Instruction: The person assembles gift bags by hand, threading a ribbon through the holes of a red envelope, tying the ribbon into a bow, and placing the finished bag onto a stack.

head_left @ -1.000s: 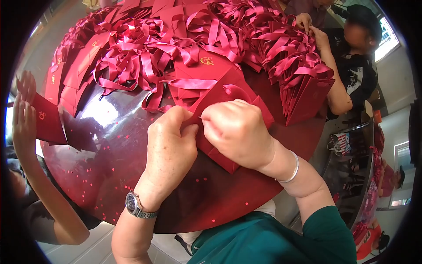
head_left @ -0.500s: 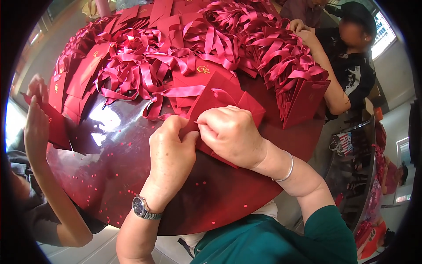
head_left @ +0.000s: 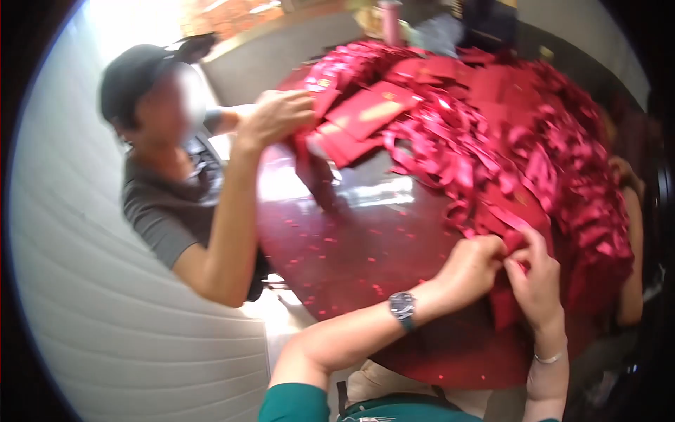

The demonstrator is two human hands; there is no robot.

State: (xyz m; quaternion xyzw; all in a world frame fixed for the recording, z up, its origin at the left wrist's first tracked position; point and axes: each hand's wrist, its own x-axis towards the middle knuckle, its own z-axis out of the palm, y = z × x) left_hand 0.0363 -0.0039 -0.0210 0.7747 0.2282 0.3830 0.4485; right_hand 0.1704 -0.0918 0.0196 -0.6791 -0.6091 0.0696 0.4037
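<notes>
Close together over a red paper gift bag (head_left: 502, 306) are both of my hands, at the right part of the round table. My left hand (head_left: 472, 271), with a watch on its wrist, is closed on the bag's upper edge. My right hand (head_left: 537, 281), wearing a bangle, pinches at the same spot, seemingly on the bag's ribbon; motion blur and the fingers hide the exact grip. A pink-red ribbon (head_left: 508, 216) runs just beyond my fingertips. Behind lies a heap of looped ribbons (head_left: 457, 151) on more red bags.
On the left, a person in a dark cap (head_left: 144, 81) handles a red bag (head_left: 313, 172) above the table (head_left: 351, 260). Flat red bags (head_left: 369, 112) and a pink bottle (head_left: 390, 24) stand farther back. Red specks dot the tabletop. Another person's arm (head_left: 631, 246) is at the right rim.
The view has swung to the left, so the table and my hands now appear farther right. My hands remain together at the bag. The person on the left shows more fully.
</notes>
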